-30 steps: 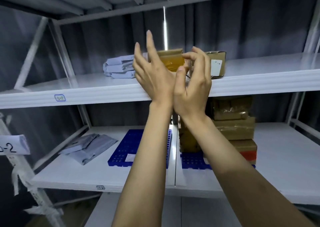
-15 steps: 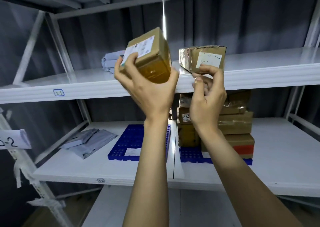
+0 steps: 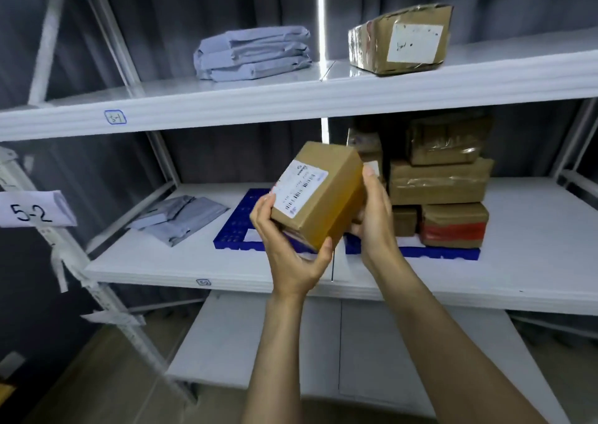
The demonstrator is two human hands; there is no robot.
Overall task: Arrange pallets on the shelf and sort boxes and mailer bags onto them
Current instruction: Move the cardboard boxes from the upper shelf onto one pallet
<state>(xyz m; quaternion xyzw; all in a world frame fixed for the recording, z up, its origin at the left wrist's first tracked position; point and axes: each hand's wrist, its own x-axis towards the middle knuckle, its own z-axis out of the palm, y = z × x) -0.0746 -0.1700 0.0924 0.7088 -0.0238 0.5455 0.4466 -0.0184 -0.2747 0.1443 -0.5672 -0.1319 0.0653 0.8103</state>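
Since the frame half a second earlier, the small box (image 3: 318, 193) has come down from the level of the upper shelf (image 3: 291, 106) to a position in front of the middle shelf (image 3: 194, 268). The right hand (image 3: 375, 219) has left the upper shelf's edge and joined the left hand (image 3: 288, 255) on the box. Earlier, the left hand carried it alone.

We describe the box as follows:
- Brown cardboard, oblong, with a glossy amber near face (apparently taped over).
- A white label (image 3: 299, 189) with printed barcodes lies on its upward-facing side.
- It is tilted, with the label end lower and to the left.

Both hands grasp the box. The left hand curls round its lower left end, thumb on the near bottom corner. The right hand wraps its right side, thumb pointing up along that face.

In the view, the box covers the right part of the left blue pallet (image 3: 233, 229). The right blue pallet (image 3: 437, 252) bears a stack of boxes (image 3: 440, 181), just beside the right hand. Grey mailer bags (image 3: 181, 218) lie left of the pallets. On the upper shelf we note folded mailer bags (image 3: 252, 53) and, well apart from them, a taped box (image 3: 401, 40).
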